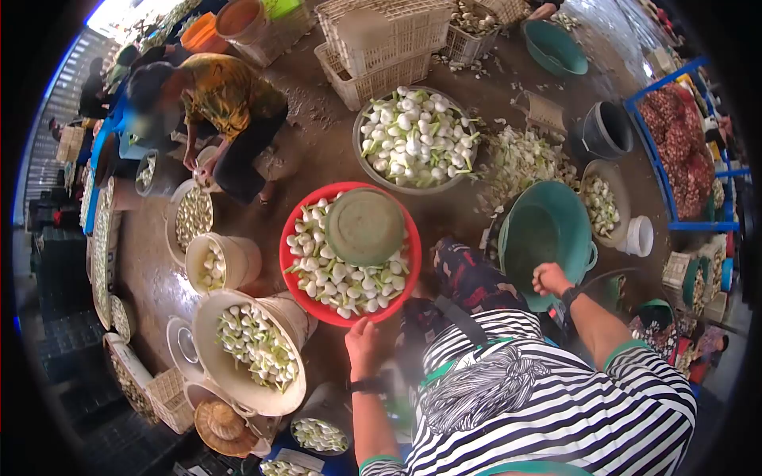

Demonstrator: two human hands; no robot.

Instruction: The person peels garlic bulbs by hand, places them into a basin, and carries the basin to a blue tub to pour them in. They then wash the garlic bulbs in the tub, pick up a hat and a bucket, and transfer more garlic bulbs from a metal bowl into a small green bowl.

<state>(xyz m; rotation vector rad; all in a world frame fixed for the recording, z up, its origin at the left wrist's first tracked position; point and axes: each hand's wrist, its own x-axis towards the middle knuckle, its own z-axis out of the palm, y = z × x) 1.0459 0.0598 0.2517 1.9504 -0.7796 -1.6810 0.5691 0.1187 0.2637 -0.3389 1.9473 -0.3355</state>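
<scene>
My left hand [363, 343] is at the near rim of a red basin [411, 274], its fingers curled; whether it grips the rim I cannot make out. White bulbs with green stems [345, 284] fill that basin, and a round grey-green bowl [365, 227] lies on top of them. My right hand [550, 279] is closed in a fist over the near side of a green basin [571, 213]. Anything inside that fist is hidden. Beyond the red basin stands a wide grey basin [367, 165] heaped with more white bulbs [417, 135].
A tilted cream tub [210, 349] of bulbs and a cream bucket [242, 260] stand at left. Another person [230, 103] bends over containers at upper left. Plastic crates [389, 40] are stacked at the back. Peelings [528, 163] and a black bucket [607, 129] lie at right.
</scene>
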